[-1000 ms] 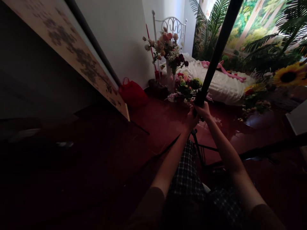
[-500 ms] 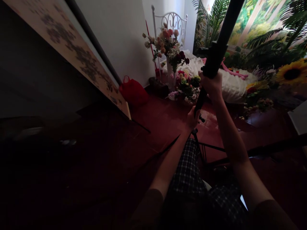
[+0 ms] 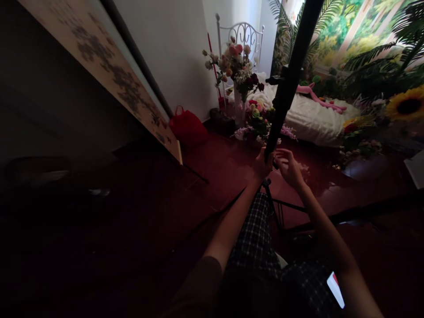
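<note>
Long black pole (image 3: 287, 84), tilted toward upper right, dark fittings (image 3: 276, 81) midway, legs (image 3: 272, 201) below

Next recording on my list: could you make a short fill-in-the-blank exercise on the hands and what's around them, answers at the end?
1. The ____ hand is wrapped around the dark pole.
2. The bag on the floor by the wall is coloured ____.
3. The long-limbed toy lying on the white bedding is coloured ____.
4. The big yellow-petalled flower at the far right is a ____.

Missing words: left; red; pink; sunflower.
</note>
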Available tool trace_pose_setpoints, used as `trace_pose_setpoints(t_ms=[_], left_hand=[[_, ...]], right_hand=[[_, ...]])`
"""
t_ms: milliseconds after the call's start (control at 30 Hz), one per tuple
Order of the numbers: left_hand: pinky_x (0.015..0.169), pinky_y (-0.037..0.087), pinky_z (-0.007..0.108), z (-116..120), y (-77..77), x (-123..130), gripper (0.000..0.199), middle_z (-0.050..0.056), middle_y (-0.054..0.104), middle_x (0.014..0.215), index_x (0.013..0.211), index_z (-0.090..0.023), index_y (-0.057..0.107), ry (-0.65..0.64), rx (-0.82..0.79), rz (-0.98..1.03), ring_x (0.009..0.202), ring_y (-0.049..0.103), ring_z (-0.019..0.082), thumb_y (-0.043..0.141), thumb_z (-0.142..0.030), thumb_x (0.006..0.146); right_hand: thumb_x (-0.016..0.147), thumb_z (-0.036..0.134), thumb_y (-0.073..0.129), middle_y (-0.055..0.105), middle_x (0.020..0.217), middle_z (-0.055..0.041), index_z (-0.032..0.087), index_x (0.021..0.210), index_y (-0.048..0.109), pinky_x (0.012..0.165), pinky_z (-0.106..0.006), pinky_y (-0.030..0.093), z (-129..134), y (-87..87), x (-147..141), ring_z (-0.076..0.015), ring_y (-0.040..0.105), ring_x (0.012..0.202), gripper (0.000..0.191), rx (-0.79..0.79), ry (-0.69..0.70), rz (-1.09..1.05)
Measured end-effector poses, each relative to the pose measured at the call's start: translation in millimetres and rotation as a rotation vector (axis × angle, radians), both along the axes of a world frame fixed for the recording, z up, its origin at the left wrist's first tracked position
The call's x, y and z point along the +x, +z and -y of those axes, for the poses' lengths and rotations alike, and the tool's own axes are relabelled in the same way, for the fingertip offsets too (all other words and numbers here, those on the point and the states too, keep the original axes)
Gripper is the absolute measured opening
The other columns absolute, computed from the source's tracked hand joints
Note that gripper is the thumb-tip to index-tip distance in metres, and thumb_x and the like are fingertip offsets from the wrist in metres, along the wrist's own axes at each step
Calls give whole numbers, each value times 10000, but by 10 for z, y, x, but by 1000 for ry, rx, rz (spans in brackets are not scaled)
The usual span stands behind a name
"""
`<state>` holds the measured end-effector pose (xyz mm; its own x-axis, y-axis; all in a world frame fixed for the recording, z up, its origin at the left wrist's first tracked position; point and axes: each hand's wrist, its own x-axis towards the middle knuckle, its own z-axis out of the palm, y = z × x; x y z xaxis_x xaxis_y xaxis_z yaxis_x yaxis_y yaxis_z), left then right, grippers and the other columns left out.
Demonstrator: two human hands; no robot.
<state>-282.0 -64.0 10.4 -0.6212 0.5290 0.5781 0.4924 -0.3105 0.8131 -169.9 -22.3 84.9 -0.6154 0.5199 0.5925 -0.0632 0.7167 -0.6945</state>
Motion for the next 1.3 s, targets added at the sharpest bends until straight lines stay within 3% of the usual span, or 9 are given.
trace_pose_setpoints(t_ms=[100, 167, 400, 500, 700, 867, 1033, 1200, 1300], left_hand=[[608, 444, 217, -48, -42, -4, 274, -3, 608, 757, 984, -214, 541, 28, 15, -14, 643, 588, 108, 459, -474, 952], [590, 432, 215, -78, -58, -7, 267, -11, 589, 730, 966, -214, 532, 34, 17, -22, 610, 567, 101, 457, -470, 954], [555, 429, 212, -109, 13, 9, 245, -17, 589, 702, 960, -220, 528, 26, 50, -30, 577, 561, 94, 474, -459, 953], [566, 444, 211, -97, 47, 23, 249, -12, 603, 711, 952, -216, 531, 20, 60, -26, 582, 572, 92, 476, -459, 953], [584, 448, 221, -67, 69, 34, 292, -2, 615, 721, 930, -214, 516, 30, 71, -35, 598, 581, 99, 445, -496, 956], [592, 440, 232, -43, 66, 38, 293, -5, 587, 715, 900, -221, 511, 56, 73, -37, 610, 567, 104, 439, -499, 956], [581, 432, 231, -47, 36, 29, 293, -14, 585, 708, 911, -222, 517, 51, 58, -20, 588, 547, 97, 447, -503, 953], [600, 443, 234, -61, 22, 20, 294, -14, 582, 714, 914, -224, 509, 43, 46, -12, 601, 555, 100, 450, -510, 948], [598, 445, 230, -56, 29, 28, 289, -15, 574, 710, 920, -225, 509, 38, 50, -4, 598, 551, 99, 447, -505, 950]], right_hand=[[899, 517, 570, 682, 1021, -86, 222, 1166, 521, 709, -323, 592, 46, -310, 308, -189, 689, 889, 401, -71, -36, 83], [890, 530, 575, 684, 1009, -85, 221, 1153, 538, 645, -302, 585, 63, -420, 401, -192, 692, 870, 407, -142, -77, 134], [882, 578, 528, 664, 736, 12, 223, 1136, 513, 502, -228, 530, 126, -459, 190, -122, 644, 556, 437, -502, -66, 14], [889, 536, 511, 638, 686, 36, 227, 1094, 500, 457, -219, 500, 174, -452, 119, -114, 613, 485, 371, -566, -113, -60], [877, 418, 558, 651, 731, 13, 230, 932, 559, 525, -221, 484, 190, -439, 183, -114, 617, 562, 196, -303, -235, 0], [795, 489, 684, 673, 727, 10, 232, 1001, 551, 532, -215, 486, 223, -453, 246, -136, 649, 614, 355, -348, -147, 6], [874, 644, 515, 664, 594, 10, 222, 860, 536, 473, -208, 430, 267, -450, 241, -131, 609, 480, 423, -391, -183, 111], [954, 602, 384, 671, 596, -13, 219, 858, 577, 537, -218, 381, 274, -421, 204, -160, 644, 541, 440, -110, -418, 294], [967, 572, 378, 665, 605, -25, 224, 817, 597, 552, -232, 354, 241, -424, 215, -164, 622, 527, 438, 10, -430, 298]])
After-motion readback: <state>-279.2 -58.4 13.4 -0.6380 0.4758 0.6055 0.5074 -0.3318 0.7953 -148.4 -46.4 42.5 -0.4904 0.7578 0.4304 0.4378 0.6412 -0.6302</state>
